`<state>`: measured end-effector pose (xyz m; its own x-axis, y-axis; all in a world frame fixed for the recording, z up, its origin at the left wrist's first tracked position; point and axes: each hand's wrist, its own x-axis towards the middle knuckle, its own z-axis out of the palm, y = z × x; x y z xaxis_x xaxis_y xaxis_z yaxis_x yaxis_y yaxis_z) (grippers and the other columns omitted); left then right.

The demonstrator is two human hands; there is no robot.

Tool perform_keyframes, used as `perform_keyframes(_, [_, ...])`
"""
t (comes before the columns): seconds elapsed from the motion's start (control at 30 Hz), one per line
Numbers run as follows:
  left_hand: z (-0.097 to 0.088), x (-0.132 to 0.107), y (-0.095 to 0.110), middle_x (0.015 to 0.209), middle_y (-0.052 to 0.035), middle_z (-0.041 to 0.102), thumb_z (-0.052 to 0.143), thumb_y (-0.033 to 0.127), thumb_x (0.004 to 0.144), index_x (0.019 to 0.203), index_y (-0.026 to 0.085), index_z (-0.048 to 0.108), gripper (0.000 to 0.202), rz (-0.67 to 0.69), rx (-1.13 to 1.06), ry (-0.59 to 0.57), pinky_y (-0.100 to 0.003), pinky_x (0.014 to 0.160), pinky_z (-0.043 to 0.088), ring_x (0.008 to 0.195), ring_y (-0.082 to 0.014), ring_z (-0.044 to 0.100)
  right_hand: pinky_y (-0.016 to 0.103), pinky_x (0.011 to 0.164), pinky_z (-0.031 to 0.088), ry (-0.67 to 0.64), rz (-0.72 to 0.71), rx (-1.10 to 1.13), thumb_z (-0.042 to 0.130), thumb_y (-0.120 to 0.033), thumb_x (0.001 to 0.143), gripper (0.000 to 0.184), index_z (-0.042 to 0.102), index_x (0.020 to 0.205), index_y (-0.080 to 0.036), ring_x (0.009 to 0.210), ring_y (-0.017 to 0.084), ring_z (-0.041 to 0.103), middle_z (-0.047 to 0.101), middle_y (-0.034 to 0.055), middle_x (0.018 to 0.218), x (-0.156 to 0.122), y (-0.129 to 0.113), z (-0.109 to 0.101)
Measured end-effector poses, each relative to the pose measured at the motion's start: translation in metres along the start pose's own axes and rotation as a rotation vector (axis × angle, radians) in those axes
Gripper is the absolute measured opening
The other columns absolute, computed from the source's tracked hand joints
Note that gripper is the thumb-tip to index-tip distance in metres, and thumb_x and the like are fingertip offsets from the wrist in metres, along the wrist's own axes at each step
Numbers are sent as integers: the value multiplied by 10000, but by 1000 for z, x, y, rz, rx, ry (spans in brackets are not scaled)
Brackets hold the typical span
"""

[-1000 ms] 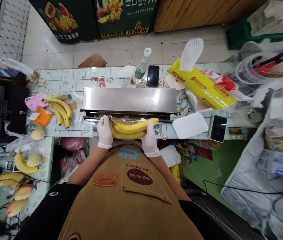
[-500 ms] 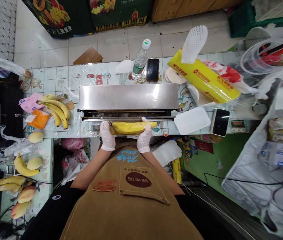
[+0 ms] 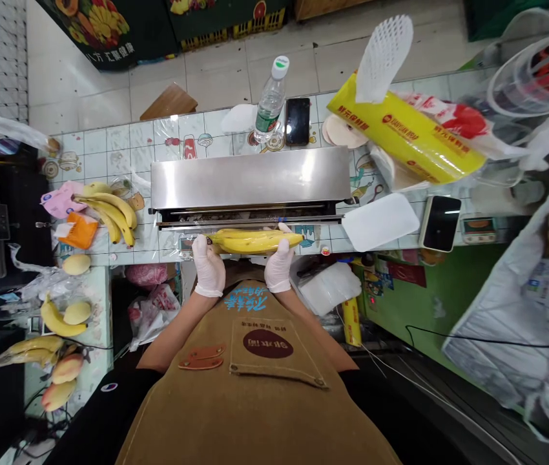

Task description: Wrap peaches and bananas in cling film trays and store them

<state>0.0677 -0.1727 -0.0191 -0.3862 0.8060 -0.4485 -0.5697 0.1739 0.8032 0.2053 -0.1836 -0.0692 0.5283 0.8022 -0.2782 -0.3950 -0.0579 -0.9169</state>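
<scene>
Between my hands lies a small bunch of bananas, held level with its dark stem to the left. My left hand, in a white glove, grips the stem end. My right hand, gloved alike, holds the tip end with thumb in front and fingers behind. Just beyond the fruit is a long metal film-wrap dispenser, its dark slot and front bar facing me. Whether film covers the bananas is hard to tell.
More bananas lie at the left. On the right are a white foam tray, a phone and a yellow wrap box. Behind the dispenser stand a water bottle and a black phone. Mangoes rest on the lower left table.
The camera view has shifted slightly. Both hands keep hold of the bananas in front of the dispenser, and the bunch appears turned a little, showing more of its side.
</scene>
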Motion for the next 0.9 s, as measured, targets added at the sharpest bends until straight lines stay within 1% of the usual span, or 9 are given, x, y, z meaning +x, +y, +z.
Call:
perform_keyframes(0.07, [2,-4,4,1180,-37,788,802,728,831,1073,253,735,537,-2,-50,-27,-379,1133,509,1261,-233,701,479,1044,618,8,-11,26,628,-643,932,652,590,1437,-231,1082,252,775,788,98,1166,-2,0,2])
perform_keyframes(0.23, [6,-11,12,1176,-54,810,826,690,809,1089,236,760,538,-13,-81,-53,-388,1146,513,1278,-254,712,492,1034,618,-1,-16,-3,611,-664,920,619,653,1334,-205,1067,270,773,797,116,1140,-1,-2,2])
perform_keyframes(0.3, [7,-12,13,1198,-61,813,822,678,816,1106,228,766,538,-10,-86,-47,-382,1151,513,1293,-259,711,493,1016,626,-29,-14,-9,607,-664,917,617,663,1321,-200,1047,273,775,801,116,1125,0,-4,2])
perform_keyframes(0.4, [6,-12,14,1243,-68,810,798,648,853,1131,223,768,509,-4,-89,-14,-374,1157,515,1329,-256,699,483,1012,627,-93,-21,-22,619,-649,913,613,662,1332,-204,1055,277,774,802,116,1131,-1,-9,0])
perform_keyframes(0.53, [6,-12,14,1248,-64,812,778,641,871,1153,231,772,498,-2,-86,1,-363,1147,534,1343,-254,696,483,1021,623,-73,-63,-23,624,-612,915,619,621,1387,-213,1059,269,774,797,114,1142,-2,-11,-1])
perform_keyframes(0.63, [7,-13,13,1226,-63,816,744,645,898,1182,233,772,501,-5,-61,8,-364,1137,544,1309,-248,715,487,1020,622,-69,-30,-18,606,-604,911,621,626,1383,-202,1055,271,775,798,114,1128,-1,-7,-1])
perform_keyframes(0.77, [7,-14,14,1194,-60,815,697,655,932,1215,242,762,505,-7,-30,14,-360,1133,546,1258,-234,735,483,1039,614,-104,25,-14,577,-604,898,627,669,1368,-199,1073,276,773,805,110,1155,4,-3,-2])
perform_keyframes(0.9, [6,-12,15,1172,-48,810,682,651,946,1192,267,756,462,-9,-24,37,-346,1114,557,1266,-222,727,474,1087,590,-146,30,-15,557,-588,903,592,702,1342,-218,1102,260,757,801,89,1195,7,0,-4])
